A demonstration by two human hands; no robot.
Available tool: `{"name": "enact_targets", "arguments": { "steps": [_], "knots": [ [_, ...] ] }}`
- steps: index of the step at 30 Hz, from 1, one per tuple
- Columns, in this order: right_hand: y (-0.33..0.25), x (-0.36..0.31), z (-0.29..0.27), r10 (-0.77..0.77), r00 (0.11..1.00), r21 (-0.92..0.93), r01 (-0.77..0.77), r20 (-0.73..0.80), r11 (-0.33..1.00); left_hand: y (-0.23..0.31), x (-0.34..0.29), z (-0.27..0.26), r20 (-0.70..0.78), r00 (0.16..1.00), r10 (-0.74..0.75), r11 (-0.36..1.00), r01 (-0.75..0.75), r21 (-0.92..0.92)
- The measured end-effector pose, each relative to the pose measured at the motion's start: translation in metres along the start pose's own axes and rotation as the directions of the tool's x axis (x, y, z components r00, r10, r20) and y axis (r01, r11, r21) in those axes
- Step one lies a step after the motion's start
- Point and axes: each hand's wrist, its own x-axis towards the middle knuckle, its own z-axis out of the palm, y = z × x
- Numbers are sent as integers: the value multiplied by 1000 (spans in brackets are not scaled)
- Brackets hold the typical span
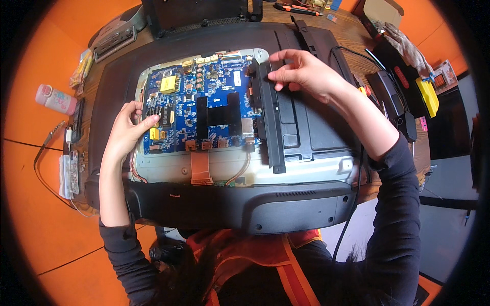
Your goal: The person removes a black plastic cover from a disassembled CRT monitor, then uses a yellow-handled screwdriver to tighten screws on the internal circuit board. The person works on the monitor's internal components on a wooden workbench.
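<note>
A blue circuit board lies in the opened back of a large black flat-screen TV. My left hand grips the board's left edge, its thumb on top beside a black finned part and its fingers curled at the side. A long black plastic connector strip runs along the board's right edge. At its upper end is my right hand, with thumb and forefinger tips closed on the strip. A flat orange-brown ribbon cable runs from the board's near edge.
Behind the TV stands a black plastic cover. A grey device and a pink-white bottle are to the left. On the wooden table's right lie a glove, a black case and a cable. An orange-black cutter lies at the back.
</note>
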Motion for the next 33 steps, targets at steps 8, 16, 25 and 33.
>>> {"name": "enact_targets", "arguments": {
  "steps": [8,16,25,33],
  "knots": [
    [-76,-15,-30,-451,893,-293,428,-13,855,-4,0,0,-7,1000,14,1000,-14,-18],
    [-59,-43,10,-459,464,-592,784,758,-185,-5,2,-1,2,1000,22,1000,-22,2],
    [-20,-43,11,-581,447,-430,885,680,178,-6,2,-2,4,999,34,999,-34,-12],
    [6,-35,-13,-756,597,-521,750,268,407,-3,0,-1,10,1000,-5,999,6,-47]
  ]
}}
